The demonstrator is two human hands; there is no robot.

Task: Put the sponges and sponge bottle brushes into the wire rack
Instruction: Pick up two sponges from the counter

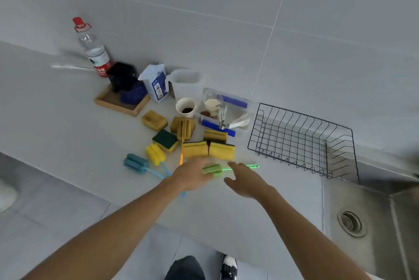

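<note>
Left hand (192,176) and right hand (246,181) both open, reaching over green bottle brush (213,169) on counter (68,102), yellow sponges (208,149) just beyond, empty wire rack (301,141) right.

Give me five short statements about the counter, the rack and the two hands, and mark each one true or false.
1. The wire rack holds nothing. True.
2. The green bottle brush lies inside the rack. False: it lies on the counter, between the two hands.
3. The left hand and right hand are both over the counter near the green brush. True.
4. The blue bottle brush stands in the paper cup. False: it lies flat on the counter beside the yellow bottle brush.
5. The rack sits left of the sponges. False: it sits to their right, by the sink.
</note>
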